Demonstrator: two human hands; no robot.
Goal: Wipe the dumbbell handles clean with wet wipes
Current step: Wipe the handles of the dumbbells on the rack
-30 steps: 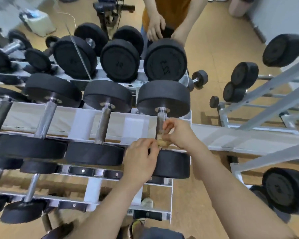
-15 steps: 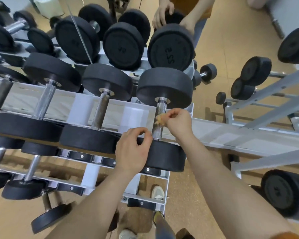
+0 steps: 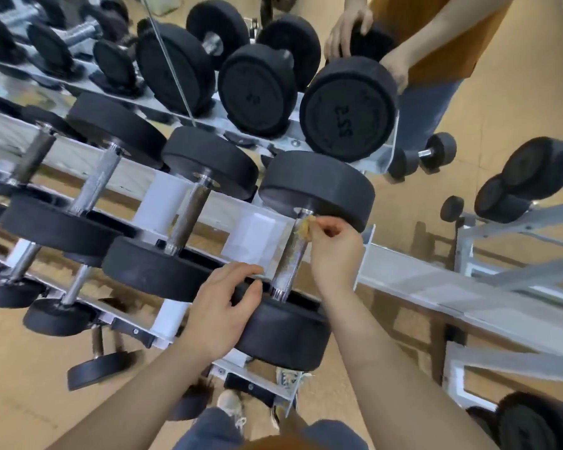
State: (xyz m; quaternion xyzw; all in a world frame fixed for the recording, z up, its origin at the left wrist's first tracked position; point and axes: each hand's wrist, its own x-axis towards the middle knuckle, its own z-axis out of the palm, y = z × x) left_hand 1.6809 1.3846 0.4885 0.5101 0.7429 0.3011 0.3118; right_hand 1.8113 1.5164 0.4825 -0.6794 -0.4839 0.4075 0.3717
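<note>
A black dumbbell with a steel handle lies at the right end of the rack's middle tier. My right hand pinches a crumpled, yellowed wet wipe against the top of that handle, just under the far weight head. My left hand rests on the near weight head, fingers curled over its upper edge beside the handle's lower end.
More black dumbbells fill the white rack to the left and on the upper tier. Another person stands behind the rack with both hands on a top-tier dumbbell. A second rack stands at right. My shoes show below.
My right hand slid the wipe up the handle from its lower end to just under the far head. My left hand stayed on the near head. The view tilted and moved closer.
</note>
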